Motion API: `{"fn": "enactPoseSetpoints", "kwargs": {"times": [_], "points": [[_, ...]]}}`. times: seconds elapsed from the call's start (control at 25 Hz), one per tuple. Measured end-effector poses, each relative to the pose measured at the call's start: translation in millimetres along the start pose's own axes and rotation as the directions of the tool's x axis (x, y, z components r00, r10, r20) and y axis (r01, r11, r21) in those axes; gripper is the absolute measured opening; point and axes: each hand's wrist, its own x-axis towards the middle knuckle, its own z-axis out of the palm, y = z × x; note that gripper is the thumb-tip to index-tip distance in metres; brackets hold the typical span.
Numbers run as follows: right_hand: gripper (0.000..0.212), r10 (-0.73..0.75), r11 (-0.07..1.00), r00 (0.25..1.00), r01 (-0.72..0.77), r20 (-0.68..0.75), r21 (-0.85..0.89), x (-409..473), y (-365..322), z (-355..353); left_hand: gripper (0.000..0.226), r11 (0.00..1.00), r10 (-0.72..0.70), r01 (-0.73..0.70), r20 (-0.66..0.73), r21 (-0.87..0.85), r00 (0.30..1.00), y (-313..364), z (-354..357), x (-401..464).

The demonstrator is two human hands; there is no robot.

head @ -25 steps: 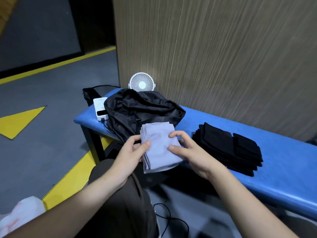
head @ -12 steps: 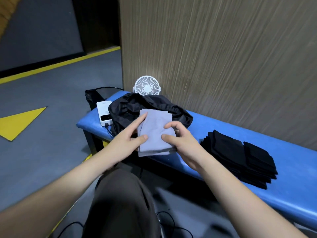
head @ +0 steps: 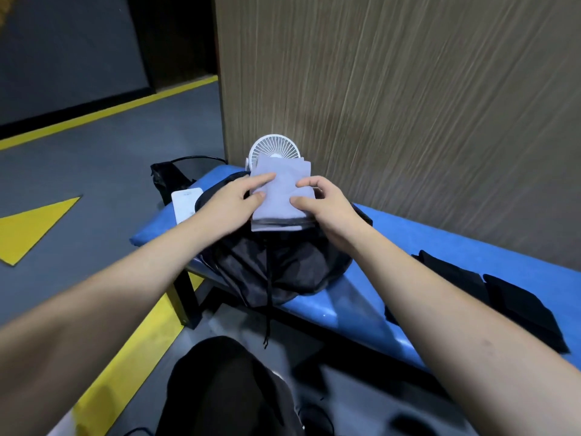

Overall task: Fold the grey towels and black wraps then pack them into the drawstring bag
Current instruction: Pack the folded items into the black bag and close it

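At the left end of the blue tabletop (head: 361, 297) lies a white box-like device (head: 185, 204), and just beside it the black drawstring bag (head: 283, 269) sits slumped, its cord hanging off the front edge. Above the bag's far end, the left hand (head: 234, 201) and the right hand (head: 327, 207) hold a folded stack of grey towels (head: 281, 196) between them, each pinching one side with the thumb on top and the other fingers on or behind the cloth; the stack partly hides a small white fan (head: 270, 147) standing by the wooden wall. The towels look fully folded and seem about to go into the bag, though its mouth is hidden behind the hands, so I cannot tell whether anything is packed already. Well to the right, the black wraps (head: 490, 294) lie in a neat folded pile on the tabletop, not yet in the bag. By this showing the folding is mostly done, and the packing of both piles remains.
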Motion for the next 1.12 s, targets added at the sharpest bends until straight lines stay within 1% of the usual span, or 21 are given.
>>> {"fn": "enactPoseSetpoints", "kwargs": {"times": [0.12, 0.2, 0.32, 0.48, 0.52, 0.64, 0.68, 0.76, 0.84, 0.88, 0.92, 1.0, 1.04, 1.08, 1.12], "points": [[0.031, 0.024, 0.999, 0.999, -0.022, 0.044, -0.043, 12.4, 29.1, -0.8, 0.045, 0.999, -0.037, 0.035, 0.065, 0.038, 0.997, -27.3, 12.7, 12.0], [0.031, 0.047, 0.989, 0.997, -0.037, 0.067, -0.142, 10.9, 42.2, -0.4, 0.047, 0.995, -0.064, 0.052, 0.147, 0.085, 0.987, -42.0, 20.5, 12.4], [0.033, 0.078, 0.965, 0.994, -0.055, 0.077, -0.258, 5.4, 50.7, -2.8, 0.052, 0.984, -0.116, 0.070, 0.290, 0.163, 0.950, -48.2, 22.6, 8.3], [0.038, 0.165, 0.964, 0.971, -0.121, 0.175, -0.239, -0.6, 49.6, -14.4, 0.054, 0.966, -0.149, 0.038, 0.433, 0.254, 0.889, -37.0, 12.3, 4.1], [0.039, 0.165, 0.957, 0.970, -0.114, 0.178, -0.268, -0.9, 49.5, -15.5, 0.056, 0.961, -0.163, 0.035, 0.456, 0.276, 0.875, -35.0, 10.3, 3.3], [0.044, 0.097, 0.881, 0.992, -0.046, 0.085, -0.471, 1.6, 49.9, -11.2, 0.067, 0.935, -0.180, 0.006, 0.460, 0.355, 0.869, -33.4, 8.0, -3.2], [0.047, 0.065, 0.863, 0.997, -0.033, 0.046, -0.505, 2.3, 49.0, -7.6, 0.074, 0.925, -0.178, -0.013, 0.464, 0.379, 0.868, -33.7, 6.4, -6.8], [0.049, 0.018, 0.850, 1.000, -0.011, 0.008, -0.526, 5.0, 50.1, -2.2, 0.083, 0.917, -0.154, -0.073, 0.515, 0.393, 0.843, -35.2, 2.5, -13.9], [0.049, 0.016, 0.854, 0.999, 0.008, 0.040, -0.521, 6.5, 51.7, -0.1, 0.081, 0.934, -0.135, -0.085, 0.562, 0.347, 0.816, -35.8, -2.7, -18.8], [0.049, 0.030, 0.858, 0.997, 0.010, 0.070, -0.513, 6.6, 51.7, -1.0, 0.075, 0.942, -0.135, -0.064, 0.547, 0.329, 0.826, -34.7, -4.3, -19.9], [0.049, 0.052, 0.864, 0.994, 0.006, 0.100, -0.504, 6.3, 50.4, -2.7, 0.067, 0.943, -0.141, -0.036, 0.496, 0.330, 0.857, -34.1, -4.1, -18.7], [0.048, 0.084, 0.867, 0.985, 0.004, 0.153, -0.498, 5.1, 46.4, -7.9, 0.042, 0.934, -0.149, 0.027, 0.319, 0.356, 0.936, -33.7, 2.1, -10.5], [0.046, 0.098, 0.865, 0.978, 0.008, 0.184, -0.502, 4.1, 45.2, -11.6, 0.032, 0.934, -0.148, 0.062, 0.223, 0.352, 0.963, -33.6, 7.8, -4.9], [0.044, 0.113, 0.868, 0.968, 0.013, 0.222, -0.496, 2.8, 43.9, -15.8, 0.027, 0.936, -0.155, 0.098, 0.145, 0.338, 0.977, -33.7, 13.1, 0.9], [0.042, 0.134, 0.878, 0.955, 0.010, 0.265, -0.478, 2.5, 43.4, -20.4, 0.029, 0.935, -0.167, 0.127, 0.094, 0.331, 0.981, -33.7, 17.8, 6.6]]}}
